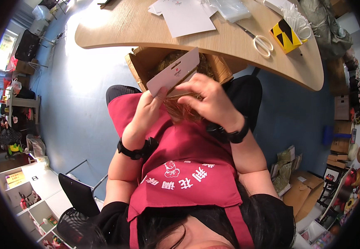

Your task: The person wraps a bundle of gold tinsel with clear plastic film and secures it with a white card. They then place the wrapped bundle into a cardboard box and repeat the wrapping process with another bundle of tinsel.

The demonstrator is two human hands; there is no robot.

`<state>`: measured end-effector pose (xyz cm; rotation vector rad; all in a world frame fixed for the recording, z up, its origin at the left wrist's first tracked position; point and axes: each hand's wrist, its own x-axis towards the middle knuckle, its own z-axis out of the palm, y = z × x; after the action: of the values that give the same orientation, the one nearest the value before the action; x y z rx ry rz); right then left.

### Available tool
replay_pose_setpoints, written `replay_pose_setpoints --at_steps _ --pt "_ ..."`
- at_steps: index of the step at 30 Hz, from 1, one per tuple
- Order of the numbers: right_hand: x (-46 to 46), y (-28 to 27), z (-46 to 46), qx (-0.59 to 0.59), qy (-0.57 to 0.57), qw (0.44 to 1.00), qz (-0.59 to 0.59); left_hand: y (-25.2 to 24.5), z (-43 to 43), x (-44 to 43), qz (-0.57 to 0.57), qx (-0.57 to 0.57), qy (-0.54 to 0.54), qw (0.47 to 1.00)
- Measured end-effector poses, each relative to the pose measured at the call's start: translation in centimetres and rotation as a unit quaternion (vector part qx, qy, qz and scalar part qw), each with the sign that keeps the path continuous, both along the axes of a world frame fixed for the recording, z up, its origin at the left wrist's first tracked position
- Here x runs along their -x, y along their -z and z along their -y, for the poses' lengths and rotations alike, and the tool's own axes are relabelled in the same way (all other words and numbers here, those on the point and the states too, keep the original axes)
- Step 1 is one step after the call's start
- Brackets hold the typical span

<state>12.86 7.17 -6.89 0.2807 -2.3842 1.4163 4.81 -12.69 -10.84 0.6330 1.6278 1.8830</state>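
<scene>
A white hang-tab card (175, 73) with a slot and small printing is tilted over my lap. My left hand (150, 104) pinches its lower left corner between thumb and fingers. Across the card's lower part runs a brown-gold band or strand. My right hand (209, 98) is over the card's right side, thumb and fingers apart; whether its fingertips touch the card is hard to see. Below the card, thin brown-gold strands (183, 110) lie against my red apron (186, 140). Behind it, an open cardboard box (136, 70) holds more of this brownish material, partly hidden.
Ahead, a curved wooden table (120, 28) overhangs the box. On it are white cards (187, 20), clear plastic bags (231, 9), white-handled scissors (262, 45) and a yellow-black box (287, 37) of white ties. A black chair (77, 194) stands behind left; cartons (303, 190) sit at right.
</scene>
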Motion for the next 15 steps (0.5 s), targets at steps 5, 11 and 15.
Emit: replay_pose_setpoints --at_steps 5,11,15 --pt "-0.5 -0.5 -3.9 0.021 0.057 0.997 0.039 -0.7 1.1 1.4 0.025 0.032 0.019 0.999" --pt "-0.3 2.5 -5.3 0.138 0.128 0.973 0.13 -1.6 1.0 1.2 0.082 0.003 -0.003 0.997" --pt "-0.1 4.1 -5.5 0.146 0.138 0.971 0.126 -1.8 1.0 1.1 0.089 0.024 -0.007 0.996"
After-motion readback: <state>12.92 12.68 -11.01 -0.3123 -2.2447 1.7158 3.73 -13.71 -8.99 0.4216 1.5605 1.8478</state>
